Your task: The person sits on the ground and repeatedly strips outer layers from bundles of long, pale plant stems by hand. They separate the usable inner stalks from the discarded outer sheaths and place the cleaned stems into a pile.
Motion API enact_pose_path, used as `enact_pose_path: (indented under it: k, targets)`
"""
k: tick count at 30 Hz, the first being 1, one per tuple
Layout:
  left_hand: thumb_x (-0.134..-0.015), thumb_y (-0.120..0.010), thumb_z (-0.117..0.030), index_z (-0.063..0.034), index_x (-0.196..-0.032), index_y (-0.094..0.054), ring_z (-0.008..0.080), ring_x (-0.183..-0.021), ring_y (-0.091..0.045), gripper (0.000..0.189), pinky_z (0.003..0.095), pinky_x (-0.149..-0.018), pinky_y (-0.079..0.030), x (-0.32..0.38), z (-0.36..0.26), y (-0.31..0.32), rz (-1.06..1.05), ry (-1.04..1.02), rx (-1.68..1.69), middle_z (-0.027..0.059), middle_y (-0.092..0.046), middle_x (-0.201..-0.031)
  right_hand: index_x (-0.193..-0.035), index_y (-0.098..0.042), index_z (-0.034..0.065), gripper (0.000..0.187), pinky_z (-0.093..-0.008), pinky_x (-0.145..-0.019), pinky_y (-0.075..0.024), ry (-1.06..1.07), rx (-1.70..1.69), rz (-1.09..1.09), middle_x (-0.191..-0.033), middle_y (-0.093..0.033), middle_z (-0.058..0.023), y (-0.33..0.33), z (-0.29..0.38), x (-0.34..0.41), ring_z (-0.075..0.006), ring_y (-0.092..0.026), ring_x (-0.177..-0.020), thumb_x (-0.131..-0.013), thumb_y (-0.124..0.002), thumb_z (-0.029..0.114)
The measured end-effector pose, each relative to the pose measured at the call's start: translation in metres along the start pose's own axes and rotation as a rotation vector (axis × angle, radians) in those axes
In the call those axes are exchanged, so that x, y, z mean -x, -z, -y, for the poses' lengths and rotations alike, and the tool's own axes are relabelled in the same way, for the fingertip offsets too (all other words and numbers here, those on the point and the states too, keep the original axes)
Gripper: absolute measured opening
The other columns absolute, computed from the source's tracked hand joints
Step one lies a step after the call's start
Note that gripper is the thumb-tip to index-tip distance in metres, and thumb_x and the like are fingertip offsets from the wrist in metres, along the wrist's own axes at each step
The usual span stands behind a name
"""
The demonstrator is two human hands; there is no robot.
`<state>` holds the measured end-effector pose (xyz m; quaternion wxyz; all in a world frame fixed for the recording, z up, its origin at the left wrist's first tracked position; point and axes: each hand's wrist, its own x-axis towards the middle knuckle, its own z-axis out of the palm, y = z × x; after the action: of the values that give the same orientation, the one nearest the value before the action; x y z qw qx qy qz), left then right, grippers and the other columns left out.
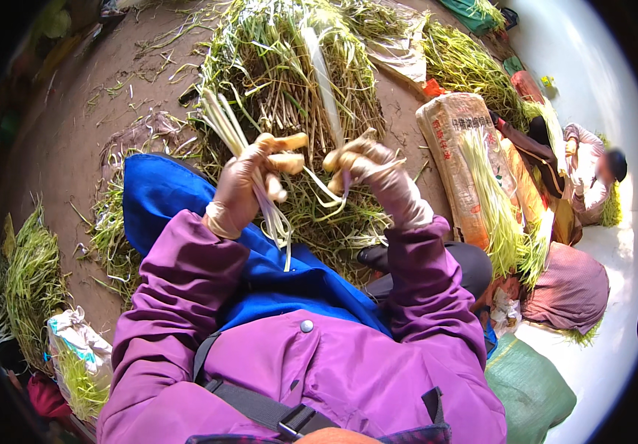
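Observation:
Thin pale gloves cover both hands. My left hand [249,180] grips a small bundle of pale stalks [224,122], whose purplish-white lower ends hang below the palm. My right hand [360,166], to the right of it and apart, pinches a thin stripped strand [327,200] that curls between the hands. Beyond them stands a large heap of long green-leaved stalks [296,83], with brown stems facing me. Loose green trimmings [330,233] lie beneath the hands, beside the blue cloth [274,277] over my lap.
On the right, a printed woven sack [452,161] carries peeled pale stalks [491,205]. Another person [588,172] sits beyond it, handling stalks. A green sack [530,388] lies at lower right. More stalks [35,283] and a white bag [83,355] are on the left.

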<state>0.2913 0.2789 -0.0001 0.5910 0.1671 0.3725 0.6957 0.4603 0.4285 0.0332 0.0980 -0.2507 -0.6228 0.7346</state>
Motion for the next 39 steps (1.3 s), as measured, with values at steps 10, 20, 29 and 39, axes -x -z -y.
enact_pose_path:
  k: [10,20,29,39]
  targets:
    - [-0.095,-0.051,-0.038,0.0053,-0.132,-0.041,0.0192,-0.078,-0.063,0.058,0.0384,-0.083,-0.053,-0.01,-0.012,0.029,0.176,0.078,0.418,0.0058,-0.062,-0.085,-0.101,-0.065,0.0034,0.027,-0.0254,-0.072,-0.0478,-0.471,0.081,0.611,-0.081,-0.066,-0.0025,-0.032,-0.028,-0.031,-0.0096,-0.06,-0.076,-0.088,-0.064,0.027]
    - [-0.101,-0.04,-0.024,0.01,-0.122,-0.05,0.0049,-0.032,-0.035,0.042,0.0237,-0.046,-0.047,-0.003,-0.029,0.02,-0.059,-0.127,0.083,-0.0066,-0.033,-0.042,-0.093,-0.064,0.008,0.027,-0.0401,-0.075,-0.0494,0.056,1.278,-0.37,-0.087,-0.067,-0.0137,0.03,-0.039,-0.208,-0.031,-0.064,-0.081,-0.086,-0.063,0.034]
    - [-0.101,-0.039,-0.03,0.0068,-0.117,-0.057,0.0051,-0.031,-0.036,0.044,0.0181,-0.035,-0.035,-0.006,-0.023,0.018,-0.163,-0.117,-0.181,-0.0009,-0.048,-0.047,-0.099,-0.061,0.0059,0.025,-0.0359,-0.073,-0.0476,-0.207,0.865,-0.195,-0.084,-0.064,-0.0113,0.032,-0.025,-0.169,-0.0234,-0.061,-0.079,-0.085,-0.065,0.027]
    - [-0.095,-0.053,-0.032,-0.0003,-0.104,-0.065,0.0097,-0.037,-0.05,0.035,0.0202,-0.033,-0.034,-0.012,0.002,0.024,-0.294,-0.056,-0.244,0.0054,-0.061,-0.059,-0.1,-0.061,0.0028,0.021,-0.0249,-0.072,-0.0469,-0.134,-0.02,0.131,-0.085,-0.064,-0.0015,0.018,-0.012,-0.067,-0.0095,-0.058,-0.075,-0.086,-0.068,0.017]
